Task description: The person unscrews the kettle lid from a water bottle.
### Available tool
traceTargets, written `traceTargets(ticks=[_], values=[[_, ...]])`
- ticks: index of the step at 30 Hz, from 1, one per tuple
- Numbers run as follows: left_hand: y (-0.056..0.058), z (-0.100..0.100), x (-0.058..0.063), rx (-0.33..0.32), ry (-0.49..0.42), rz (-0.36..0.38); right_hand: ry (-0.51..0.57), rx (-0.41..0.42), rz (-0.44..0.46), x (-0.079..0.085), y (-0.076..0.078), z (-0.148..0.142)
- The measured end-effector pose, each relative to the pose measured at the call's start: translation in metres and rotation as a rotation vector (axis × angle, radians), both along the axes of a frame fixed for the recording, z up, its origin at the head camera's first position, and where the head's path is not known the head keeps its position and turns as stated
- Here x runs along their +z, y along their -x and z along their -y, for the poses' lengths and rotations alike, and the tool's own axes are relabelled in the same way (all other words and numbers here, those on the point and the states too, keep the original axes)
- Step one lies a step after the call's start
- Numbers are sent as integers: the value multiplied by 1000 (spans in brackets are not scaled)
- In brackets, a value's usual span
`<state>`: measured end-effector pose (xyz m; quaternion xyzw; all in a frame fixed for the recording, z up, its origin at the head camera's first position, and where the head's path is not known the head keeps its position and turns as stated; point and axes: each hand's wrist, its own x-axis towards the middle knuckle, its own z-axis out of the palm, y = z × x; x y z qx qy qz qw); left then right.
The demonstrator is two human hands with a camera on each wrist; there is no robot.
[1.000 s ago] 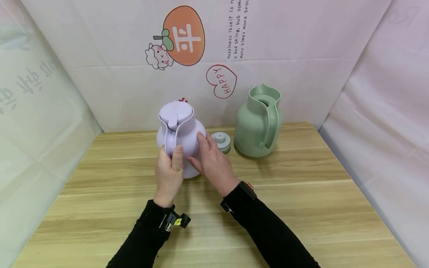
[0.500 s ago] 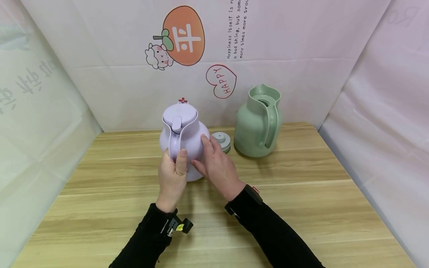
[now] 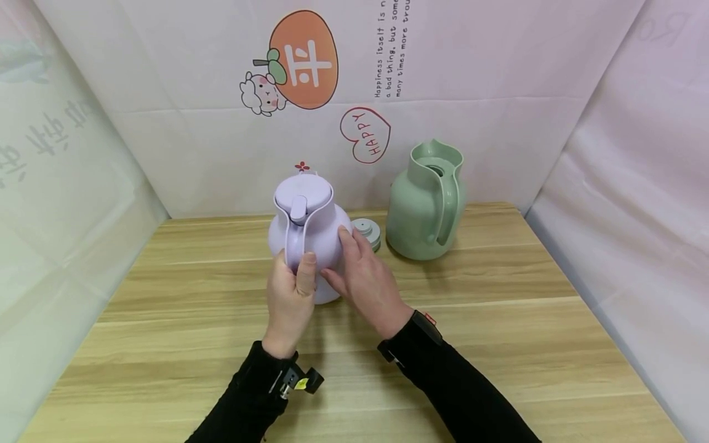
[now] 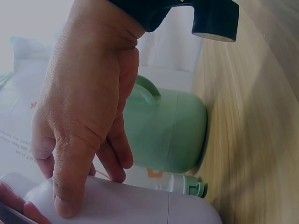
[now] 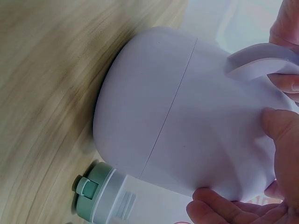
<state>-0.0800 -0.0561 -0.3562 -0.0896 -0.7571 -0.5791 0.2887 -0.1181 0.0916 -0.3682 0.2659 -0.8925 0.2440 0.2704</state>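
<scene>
A lavender vacuum jug [image 3: 328,237] with its lid [image 3: 303,192] on stands upright in the middle of the head view. My left hand [image 3: 290,301] grips its handle, thumb uppermost. My right hand [image 3: 368,280] rests on the right side of the body, fingers spread and fairly straight, as the right wrist view also shows. Whether the base touches the table I cannot tell for certain. Behind my right fingertips sits a grey-and-green stopper [image 3: 367,232], partly hidden by them. In the right wrist view the stopper [image 5: 99,193] shows a green clip.
A green vacuum jug [image 3: 419,215] stands at the back right, its mouth without a lid and its handle towards the front. The wooden table [image 3: 487,351] ends at a white printed cloth [image 3: 476,55] behind, with cloth on both sides too.
The lavender jug has moved a little to the right and towards me, with both hands moving along on it. The green jug and the stopper have stayed in place.
</scene>
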Motion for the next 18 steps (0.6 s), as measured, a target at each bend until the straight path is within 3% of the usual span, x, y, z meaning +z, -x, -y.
traceTargets(ticks=[8, 11, 14, 18], values=[[-4, -4, 1, -1, -19, 19, -10, 1, -1, 0, -3, -4], [-13, -10, 15, 12, -16, 26, -12, 2, -11, 0, -3, -4], [-16, -13, 18, 27, -11, 37, -15, 2, -27, -1, -3, -6], [-9, -10, 4, 42, -3, 28, -12, 5, -43, -1, -4, -7]])
